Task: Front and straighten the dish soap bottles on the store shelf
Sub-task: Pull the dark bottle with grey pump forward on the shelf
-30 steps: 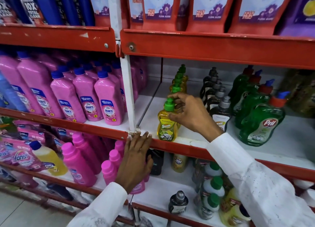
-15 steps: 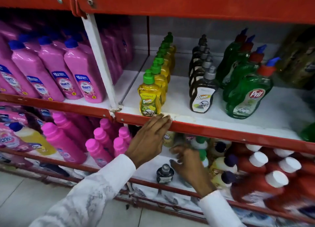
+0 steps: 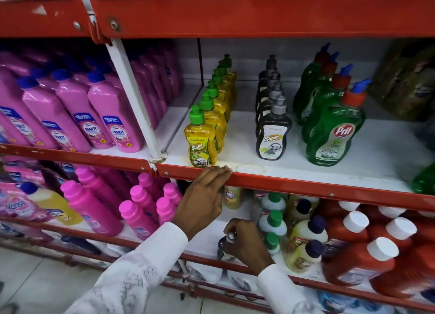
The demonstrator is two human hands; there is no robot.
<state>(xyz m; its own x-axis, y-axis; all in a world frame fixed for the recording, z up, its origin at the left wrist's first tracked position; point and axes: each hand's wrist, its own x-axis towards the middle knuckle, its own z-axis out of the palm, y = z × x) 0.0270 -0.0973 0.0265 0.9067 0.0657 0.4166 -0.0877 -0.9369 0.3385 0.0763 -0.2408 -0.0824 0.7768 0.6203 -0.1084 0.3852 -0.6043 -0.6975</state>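
Left hand (image 3: 204, 201), fingers extended flat and close together, rests on the red front lip of the middle shelf (image 3: 306, 186), its fingertips just below the front yellow Patanjali Super bottle (image 3: 200, 144). That bottle heads a single-file row at the lip, label facing forward. To its right stand a row of dark Super bottles (image 3: 273, 138) and green Pril bottles (image 3: 329, 137). Below the lip, the right hand (image 3: 247, 244) grips the grey cap of a small dark bottle (image 3: 222, 245) on the lower shelf.
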